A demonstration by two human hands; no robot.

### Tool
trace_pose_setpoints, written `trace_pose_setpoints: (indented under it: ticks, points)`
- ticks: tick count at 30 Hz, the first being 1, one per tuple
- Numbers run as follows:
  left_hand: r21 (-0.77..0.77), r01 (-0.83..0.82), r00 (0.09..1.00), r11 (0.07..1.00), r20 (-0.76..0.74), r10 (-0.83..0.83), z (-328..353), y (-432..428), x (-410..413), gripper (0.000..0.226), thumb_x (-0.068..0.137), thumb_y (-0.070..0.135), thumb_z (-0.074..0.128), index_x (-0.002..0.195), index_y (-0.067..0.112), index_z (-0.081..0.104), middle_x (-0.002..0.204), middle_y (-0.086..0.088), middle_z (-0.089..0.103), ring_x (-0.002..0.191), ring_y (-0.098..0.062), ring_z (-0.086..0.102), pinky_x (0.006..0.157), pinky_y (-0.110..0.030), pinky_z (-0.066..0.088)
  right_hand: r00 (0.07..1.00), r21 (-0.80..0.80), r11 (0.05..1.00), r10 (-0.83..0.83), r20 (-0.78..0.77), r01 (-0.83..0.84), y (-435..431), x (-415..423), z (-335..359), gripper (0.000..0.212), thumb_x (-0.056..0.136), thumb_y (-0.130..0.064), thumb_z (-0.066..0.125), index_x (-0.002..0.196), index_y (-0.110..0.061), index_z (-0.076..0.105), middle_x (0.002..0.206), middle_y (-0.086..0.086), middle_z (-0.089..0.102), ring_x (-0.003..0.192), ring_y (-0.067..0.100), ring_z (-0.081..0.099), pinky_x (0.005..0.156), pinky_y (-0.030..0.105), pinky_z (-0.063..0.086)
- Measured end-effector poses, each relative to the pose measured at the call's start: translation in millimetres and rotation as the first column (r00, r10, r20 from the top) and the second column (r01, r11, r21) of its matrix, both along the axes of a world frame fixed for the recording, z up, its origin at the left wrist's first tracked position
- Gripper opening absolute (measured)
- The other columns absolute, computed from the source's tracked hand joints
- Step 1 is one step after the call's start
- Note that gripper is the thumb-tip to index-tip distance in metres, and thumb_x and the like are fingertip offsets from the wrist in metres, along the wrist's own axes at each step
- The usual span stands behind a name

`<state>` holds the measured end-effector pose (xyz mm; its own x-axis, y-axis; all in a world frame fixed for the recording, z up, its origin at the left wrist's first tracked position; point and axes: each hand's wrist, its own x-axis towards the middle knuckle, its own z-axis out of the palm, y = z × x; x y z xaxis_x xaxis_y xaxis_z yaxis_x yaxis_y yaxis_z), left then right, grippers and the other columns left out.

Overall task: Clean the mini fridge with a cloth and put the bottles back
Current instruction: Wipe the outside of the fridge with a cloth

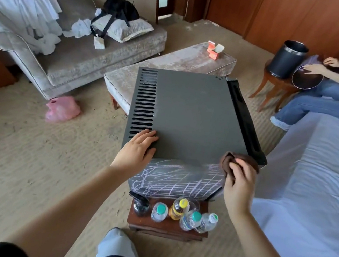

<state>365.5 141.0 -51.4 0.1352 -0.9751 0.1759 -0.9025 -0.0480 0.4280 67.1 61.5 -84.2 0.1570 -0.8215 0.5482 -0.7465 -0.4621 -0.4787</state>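
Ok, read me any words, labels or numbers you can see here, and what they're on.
Nothing here is legible.
Labels on the clear plastic bottles: blurred.
Print on the small orange cardboard boxes: too small.
Pink chalk marks on the black mini fridge: scribbles, not letters.

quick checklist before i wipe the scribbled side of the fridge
1. Brown cloth held in the right hand's grip: ok.
2. Left hand flat on top of the black metal mini fridge, steadying it: ok.
3. Near side free of pale chalk scribbles: not ok.
4. Plastic bottles out of the fridge, standing on the small wooden table: ok.
5. Fridge door shut: cannot tell.
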Motion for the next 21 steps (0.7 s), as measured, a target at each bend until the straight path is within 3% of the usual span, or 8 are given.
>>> trace_pose_setpoints:
  ticks: [2,4,6,8,11,15,17,21]
  points:
    - [-0.046,-0.064,0.998,0.997,-0.026,0.062,0.0,22.3,3.4,0.04,0.097,0.021,0.051,0.137,0.012,0.05,0.145,-0.002,0.045,0.142,-0.02,0.029,0.117,-0.036,0.024,0.994,0.026,0.995,-0.102,0.048,0.101,0.8,5.4,2.9,0.024,0.078,0.01,0.067,0.101,0.004,0.069,0.112,0.019,0.061,0.106,0.038,0.054,0.088,0.047,0.049]
    - [-0.067,-0.162,0.987,0.985,-0.02,0.161,-4.9,50.7,9.9,0.046,0.093,0.015,0.057,0.138,0.011,0.047,0.145,-0.005,0.046,0.141,-0.023,0.03,0.116,-0.04,0.027,0.997,0.011,0.999,-0.053,0.055,0.052,13.5,31.4,2.9,0.024,0.078,0.006,0.067,0.101,0.001,0.07,0.112,0.018,0.061,0.104,0.04,0.055,0.088,0.044,0.049]
    - [-0.046,-0.198,0.98,0.979,0.019,0.199,-12.6,76.5,14.2,0.057,0.089,0.012,0.06,0.143,0.011,0.041,0.15,-0.004,0.038,0.142,-0.024,0.027,0.116,-0.039,0.025,0.989,-0.017,0.989,0.145,0.023,-0.145,34.3,71.9,0.4,0.024,0.075,0.004,0.069,0.099,-0.002,0.071,0.11,0.015,0.062,0.1,0.038,0.056,0.086,0.038,0.047]
    - [-0.004,-0.201,0.978,0.98,0.063,0.201,-20.9,96.7,15.8,0.066,0.087,0.009,0.06,0.147,0.012,0.034,0.153,-0.005,0.034,0.143,-0.025,0.025,0.115,-0.037,0.023,0.925,0.022,0.925,0.38,-0.001,-0.38,55.6,115.5,-2.2,0.023,0.077,0.001,0.071,0.099,-0.004,0.072,0.11,0.012,0.064,0.1,0.032,0.057,0.086,0.035,0.048]
    - [0.065,-0.259,0.966,0.964,-0.008,0.26,-34.0,113.5,13.1,0.067,0.086,0.008,0.059,0.147,0.013,0.032,0.149,-0.006,0.039,0.14,-0.024,0.029,0.114,-0.035,0.026,0.862,0.175,0.847,0.507,0.021,-0.502,85.2,148.3,-12.7,0.024,0.077,-0.002,0.075,0.101,-0.005,0.073,0.11,0.009,0.065,0.1,0.028,0.061,0.083,0.032,0.052]
    - [0.313,-0.271,0.95,0.91,-0.067,0.306,-71.3,123.2,15.2,0.051,0.093,0.017,0.051,0.142,0.017,0.038,0.144,0.001,0.043,0.135,-0.018,0.034,0.107,-0.03,0.033,0.929,0.326,0.874,0.37,0.029,-0.359,107.8,119.2,-43.8,0.03,0.07,0.005,0.079,0.098,-0.002,0.073,0.104,0.01,0.066,0.093,0.031,0.064,0.082,0.035,0.055]
    - [0.439,-0.183,0.969,0.88,-0.071,0.237,-97.9,117.2,17.2,0.044,0.094,0.019,0.048,0.138,0.02,0.043,0.143,0.005,0.044,0.133,-0.016,0.034,0.105,-0.03,0.036,0.951,0.36,0.893,0.306,-0.044,-0.271,114.2,96.8,-62.2,0.033,0.063,0.008,0.082,0.093,-0.002,0.074,0.1,0.009,0.067,0.088,0.032,0.065,0.08,0.037,0.055]
    - [0.571,-0.042,0.992,0.82,-0.075,0.103,-152.1,89.3,17.0,0.048,0.094,0.016,0.047,0.142,0.02,0.04,0.146,0.004,0.039,0.134,-0.018,0.035,0.102,-0.033,0.041,0.957,0.44,0.876,0.27,-0.105,-0.198,126.3,70.4,-89.6,0.037,0.056,0.011,0.084,0.088,-0.004,0.074,0.097,0.007,0.067,0.09,0.021,0.059,0.082,0.025,0.044]
